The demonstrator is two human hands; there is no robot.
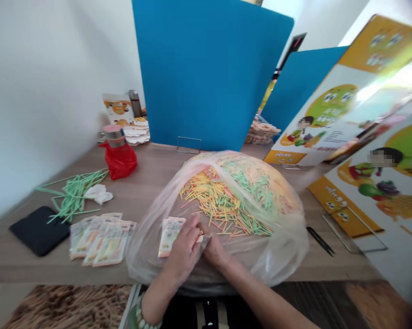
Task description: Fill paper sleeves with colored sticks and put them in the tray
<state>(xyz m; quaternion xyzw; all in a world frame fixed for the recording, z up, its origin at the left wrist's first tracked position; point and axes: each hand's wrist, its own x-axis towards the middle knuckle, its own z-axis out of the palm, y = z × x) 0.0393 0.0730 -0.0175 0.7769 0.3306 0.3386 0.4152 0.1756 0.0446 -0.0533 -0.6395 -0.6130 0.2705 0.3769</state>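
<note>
The left hand [188, 241] and right hand [214, 251] were together, gripping one small packet [204, 239] over one plastic bag [281, 260] of sticks [209, 192], too many to count; at least four filled packets [110, 244] and one red bag [119, 161] stood left on the worktop [147, 176].

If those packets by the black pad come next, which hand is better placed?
Probably the left hand: it is nearer the packets; the right hand would have to reach past it. Both look occupied, though.
</note>
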